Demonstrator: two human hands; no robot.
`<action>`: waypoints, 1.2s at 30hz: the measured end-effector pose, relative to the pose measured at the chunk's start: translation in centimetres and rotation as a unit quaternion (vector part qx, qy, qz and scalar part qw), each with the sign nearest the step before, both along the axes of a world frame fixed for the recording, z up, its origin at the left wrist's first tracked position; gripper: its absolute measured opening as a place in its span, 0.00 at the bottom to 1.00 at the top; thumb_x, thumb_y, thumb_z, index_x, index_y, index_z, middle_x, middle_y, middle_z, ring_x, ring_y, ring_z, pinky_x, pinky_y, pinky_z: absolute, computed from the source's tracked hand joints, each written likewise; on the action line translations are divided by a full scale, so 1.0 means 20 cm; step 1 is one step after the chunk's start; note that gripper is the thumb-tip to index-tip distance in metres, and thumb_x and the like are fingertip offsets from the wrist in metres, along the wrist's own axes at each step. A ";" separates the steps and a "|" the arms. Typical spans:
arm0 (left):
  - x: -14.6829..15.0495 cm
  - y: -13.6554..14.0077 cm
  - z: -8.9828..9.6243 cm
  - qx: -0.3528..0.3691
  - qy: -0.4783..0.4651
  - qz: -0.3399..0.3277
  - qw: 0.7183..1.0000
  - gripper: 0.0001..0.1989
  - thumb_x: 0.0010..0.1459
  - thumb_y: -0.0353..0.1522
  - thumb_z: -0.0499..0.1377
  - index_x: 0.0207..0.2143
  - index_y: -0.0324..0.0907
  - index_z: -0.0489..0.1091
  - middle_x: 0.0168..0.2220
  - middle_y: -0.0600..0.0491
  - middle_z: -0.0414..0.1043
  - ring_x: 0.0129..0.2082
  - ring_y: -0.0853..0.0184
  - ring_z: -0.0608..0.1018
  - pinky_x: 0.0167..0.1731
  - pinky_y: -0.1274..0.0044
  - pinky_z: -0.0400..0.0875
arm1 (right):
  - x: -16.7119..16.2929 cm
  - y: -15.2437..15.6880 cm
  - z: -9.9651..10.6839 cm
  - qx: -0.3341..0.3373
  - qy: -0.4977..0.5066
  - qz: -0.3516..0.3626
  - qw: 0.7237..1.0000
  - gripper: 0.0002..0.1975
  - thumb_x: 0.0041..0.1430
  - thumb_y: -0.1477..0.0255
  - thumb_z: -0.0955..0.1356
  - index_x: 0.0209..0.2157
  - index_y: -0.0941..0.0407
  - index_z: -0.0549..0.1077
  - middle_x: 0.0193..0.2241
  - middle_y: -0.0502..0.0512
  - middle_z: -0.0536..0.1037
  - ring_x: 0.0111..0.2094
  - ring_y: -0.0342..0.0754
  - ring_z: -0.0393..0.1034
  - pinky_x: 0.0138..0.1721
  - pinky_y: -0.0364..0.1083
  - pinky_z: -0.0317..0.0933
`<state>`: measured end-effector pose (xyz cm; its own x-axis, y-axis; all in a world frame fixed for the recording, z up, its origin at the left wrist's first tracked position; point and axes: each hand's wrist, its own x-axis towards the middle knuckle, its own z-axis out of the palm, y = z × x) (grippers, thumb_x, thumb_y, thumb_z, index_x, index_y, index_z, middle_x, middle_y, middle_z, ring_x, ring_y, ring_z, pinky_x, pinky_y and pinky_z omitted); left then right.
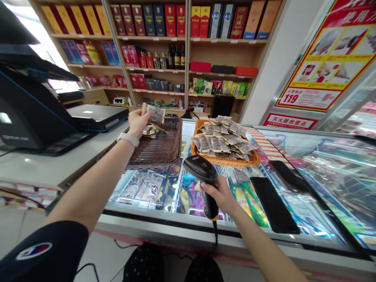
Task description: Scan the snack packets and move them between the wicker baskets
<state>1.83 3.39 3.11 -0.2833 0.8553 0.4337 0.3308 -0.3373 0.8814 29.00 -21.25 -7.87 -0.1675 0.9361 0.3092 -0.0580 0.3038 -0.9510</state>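
Observation:
My left hand [137, 123] is closed on a small clear-fronted packet [155, 113] with tan edges, held above the dark brown wicker basket [164, 150]. A few similar packets [150, 131] lie in that basket, partly hidden by the hand. My right hand [220, 196] grips a black barcode scanner [201, 168] by its handle, its head tilted toward the brown basket. To the right, an orange wicker basket [235, 161] is heaped with packets [221, 137] of the same look. Both baskets rest on the glass top of a chest freezer.
Two black phones [273, 205] [288, 175] lie on the freezer glass [311, 219] at right. On the left counter [35, 168] stand a scale [96, 114] and a dark checkout machine [32, 102]. The scanner's cable [216, 235] hangs down. Shelves [152, 38] of boxes stand behind.

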 end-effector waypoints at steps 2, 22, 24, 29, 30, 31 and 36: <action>0.12 -0.13 -0.02 0.024 -0.052 -0.007 0.998 0.10 0.54 0.34 0.67 0.31 0.35 0.74 0.24 0.56 0.69 0.23 0.75 0.69 0.25 0.81 0.66 | 0.00 0.00 0.00 -0.002 -0.003 -0.001 1.000 0.15 0.59 0.58 0.72 0.31 0.56 0.72 0.21 0.49 0.70 0.21 0.45 0.63 0.22 0.44 0.58; 0.31 -0.59 -0.30 0.049 0.079 -0.131 0.987 0.17 0.64 0.40 0.58 0.33 0.40 0.82 0.32 0.50 0.81 0.31 0.65 0.78 0.32 0.77 0.68 | 0.03 -0.02 0.05 -0.006 -0.062 -0.027 0.998 0.13 0.59 0.61 0.71 0.29 0.56 0.72 0.21 0.47 0.66 0.22 0.43 0.57 0.23 0.44 0.53; 0.30 -0.58 -0.31 0.046 0.074 -0.133 0.987 0.16 0.64 0.40 0.59 0.32 0.40 0.82 0.32 0.50 0.81 0.31 0.66 0.78 0.33 0.77 0.68 | 0.03 -0.02 0.05 -0.007 -0.075 -0.018 0.997 0.14 0.60 0.61 0.71 0.27 0.56 0.71 0.20 0.46 0.63 0.22 0.43 0.56 0.23 0.43 0.52; 0.29 -0.58 -0.31 0.048 0.064 -0.135 0.988 0.16 0.64 0.40 0.60 0.32 0.40 0.82 0.31 0.51 0.81 0.30 0.66 0.78 0.32 0.77 0.68 | 0.02 -0.02 0.05 -0.002 -0.081 -0.002 0.997 0.11 0.60 0.63 0.71 0.29 0.56 0.72 0.22 0.47 0.64 0.23 0.44 0.55 0.25 0.44 0.52; 0.29 -0.58 -0.31 0.047 0.065 -0.136 0.987 0.16 0.64 0.40 0.60 0.32 0.40 0.82 0.31 0.51 0.81 0.31 0.66 0.78 0.33 0.77 0.68 | 0.02 -0.02 0.05 -0.001 -0.079 0.001 0.997 0.11 0.60 0.63 0.71 0.29 0.56 0.72 0.22 0.47 0.64 0.23 0.44 0.55 0.25 0.44 0.52; 0.29 -0.58 -0.31 0.047 0.066 -0.137 0.987 0.16 0.64 0.40 0.60 0.32 0.40 0.82 0.32 0.51 0.81 0.31 0.66 0.78 0.33 0.77 0.68 | 0.02 -0.02 0.05 -0.002 -0.076 0.003 0.997 0.11 0.60 0.63 0.71 0.29 0.56 0.72 0.22 0.46 0.63 0.23 0.43 0.55 0.25 0.44 0.52; 0.29 -0.58 -0.31 0.042 0.073 -0.139 0.987 0.17 0.64 0.41 0.59 0.32 0.40 0.82 0.33 0.50 0.82 0.33 0.65 0.79 0.35 0.77 0.70 | 0.02 -0.02 0.04 -0.008 -0.078 0.006 0.997 0.11 0.60 0.63 0.71 0.30 0.56 0.73 0.21 0.47 0.64 0.23 0.43 0.55 0.25 0.44 0.54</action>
<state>7.71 -8.26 -3.09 0.0278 0.8509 0.5245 0.3376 -0.5019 0.7963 29.43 -21.69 -7.02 -0.2235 0.9383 0.2640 0.0880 0.2891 -0.9532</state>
